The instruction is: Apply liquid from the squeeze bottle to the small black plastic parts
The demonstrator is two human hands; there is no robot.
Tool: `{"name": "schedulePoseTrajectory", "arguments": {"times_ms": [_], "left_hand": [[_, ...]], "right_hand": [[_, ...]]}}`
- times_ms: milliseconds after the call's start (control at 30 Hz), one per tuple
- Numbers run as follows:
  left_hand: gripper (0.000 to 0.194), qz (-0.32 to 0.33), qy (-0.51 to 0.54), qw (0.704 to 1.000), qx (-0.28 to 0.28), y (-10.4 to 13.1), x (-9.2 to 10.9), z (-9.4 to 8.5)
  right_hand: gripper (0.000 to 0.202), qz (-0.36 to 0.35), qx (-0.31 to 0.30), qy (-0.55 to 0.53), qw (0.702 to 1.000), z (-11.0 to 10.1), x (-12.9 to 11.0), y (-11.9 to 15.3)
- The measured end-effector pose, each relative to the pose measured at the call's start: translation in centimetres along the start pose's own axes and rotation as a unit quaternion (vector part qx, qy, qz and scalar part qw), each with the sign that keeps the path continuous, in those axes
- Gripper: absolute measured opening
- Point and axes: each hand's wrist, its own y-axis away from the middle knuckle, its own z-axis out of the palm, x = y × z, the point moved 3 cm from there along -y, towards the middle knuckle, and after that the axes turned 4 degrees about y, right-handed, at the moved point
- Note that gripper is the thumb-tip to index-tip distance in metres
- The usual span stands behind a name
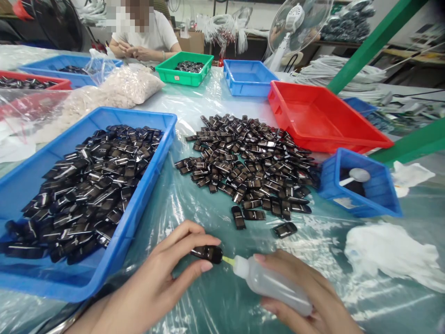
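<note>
My left hand [174, 264] pinches a small glossy black piece [212, 254] between thumb and fingers, low in the middle of the view. My right hand [299, 287] is wrapped round a translucent squeeze bottle [274, 284] with a white cap and a thin yellowish tip. That tip points left and meets the right end of the black piece. Beyond my hands lies a heap of similar black pieces [243, 162] on the plastic-covered table, and one loose piece [285, 229] lies near its front edge.
A blue tray [149, 185] of black pieces stands left. On the right are a red tray [323, 116], a small blue bin [365, 204] with a scoop, and white cloth [392, 255]. A person [149, 41] sits across the table near a green tray [184, 79].
</note>
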Motion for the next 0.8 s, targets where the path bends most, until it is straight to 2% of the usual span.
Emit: {"name": "schedulePoseTrajectory", "arguments": {"times_ms": [167,400,500,600,700,800], "left_hand": [[0.024,0.010,-0.005,1.000,0.019,-0.02,0.00,0.02],[0.027,0.006,-0.009,1.000,0.003,0.07,-0.13,0.08],[0.026,0.006,-0.023,1.000,0.000,0.09,-0.11,0.04],[0.027,-0.009,-0.027,1.000,-0.008,0.07,-0.13,-0.01],[0.026,-0.017,-0.029,0.999,0.030,-0.06,-0.24,-0.25],[0.022,-0.038,-0.016,0.997,0.068,-0.22,-0.52,-0.35]], "right_hand": [[0.042,-0.003,-0.010,-0.002,1.000,0.01,-0.01,0.17],[0.042,-0.014,-0.010,-0.012,1.000,0.23,0.21,-0.14],[0.042,-0.001,-0.005,-0.020,1.000,0.28,0.20,0.06],[0.041,0.043,0.023,0.000,0.999,0.05,0.37,0.55],[0.044,0.092,0.038,0.025,0.995,-0.34,0.66,0.65],[0.043,0.095,0.024,-0.006,0.995,-0.28,0.84,-0.05]]}}
